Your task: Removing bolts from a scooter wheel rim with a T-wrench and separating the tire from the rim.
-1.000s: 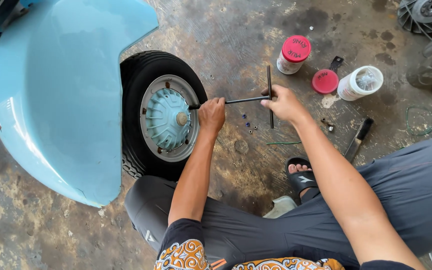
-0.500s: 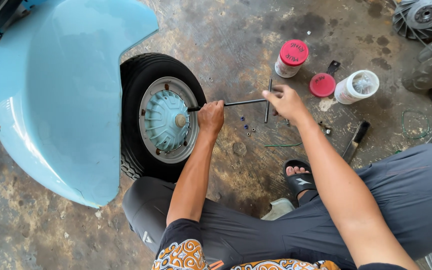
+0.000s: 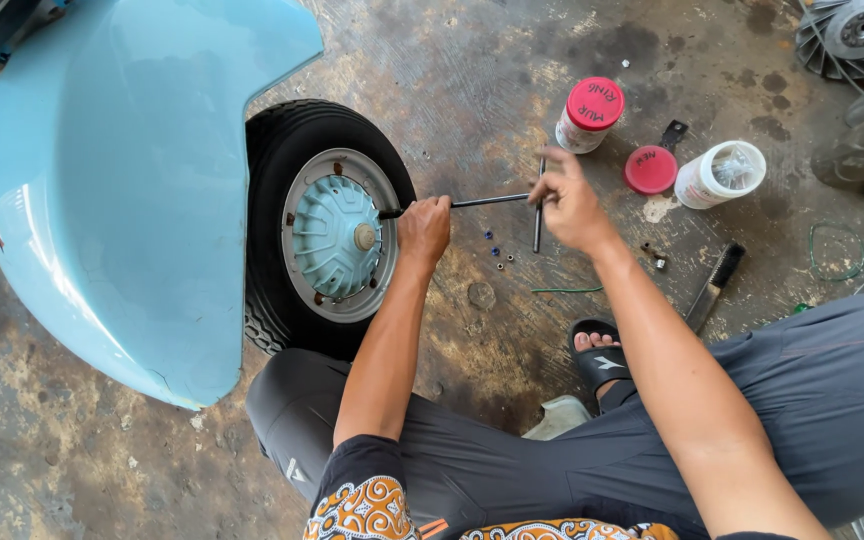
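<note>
Black T-handle wrench (image 3: 497, 201) of thin steel lies level above the stained concrete floor (image 3: 512, 60), its socket end set against the silver rim of the small black-tyred wheel (image 3: 337, 235), just beside the pale blue ribbed hub cover (image 3: 330, 232). Left hand (image 3: 424, 226) is closed around the shaft close to the wheel, steadying it. Right hand (image 3: 570, 205) grips the crossbar at the far end, fingers curled over the junction with the forefinger lifted. A light blue curved scooter body panel (image 3: 122, 180) overhangs the wheel on one side. Several small nuts and washers (image 3: 497, 252) lie scattered on the floor under the shaft. Beyond the right hand stand a white jar with a red lid (image 3: 590, 114), a loose red lid (image 3: 650, 169) and a white plastic jar lying on its side (image 3: 720, 173). A dark-handled brush (image 3: 714, 285) rests on the floor near the person's grey trouser leg (image 3: 822, 400), and a black sandal (image 3: 597, 352) shows between the knees.
</note>
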